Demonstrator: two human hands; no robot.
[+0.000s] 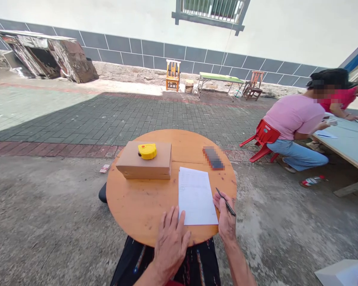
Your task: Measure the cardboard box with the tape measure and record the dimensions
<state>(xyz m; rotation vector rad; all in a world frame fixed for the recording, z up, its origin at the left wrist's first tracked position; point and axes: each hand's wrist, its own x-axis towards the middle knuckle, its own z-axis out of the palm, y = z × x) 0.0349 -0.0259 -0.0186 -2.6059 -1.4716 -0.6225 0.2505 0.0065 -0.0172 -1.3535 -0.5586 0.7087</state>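
Note:
On the round wooden table point(143, 206) lies a sheet of white paper point(197, 202) with faint writing near its top left. My left hand point(172, 238) rests flat on the table, its fingertips at the paper's lower left edge. A black pen point(226, 201) is held in my right hand point(226, 218), at the paper's right edge, its tip raised and pointing away from me. Left of the paper stands a closed cardboard box point(146, 169), and on top of it sits a yellow tape measure point(147, 151).
A blurred phone-like object point(214, 158) lies at the table's far right. Beyond, a person in a pink shirt point(298, 113) sits on a red chair point(264, 139) by a pale table point(346, 139), with another person. A bottle point(312, 181) lies on the ground.

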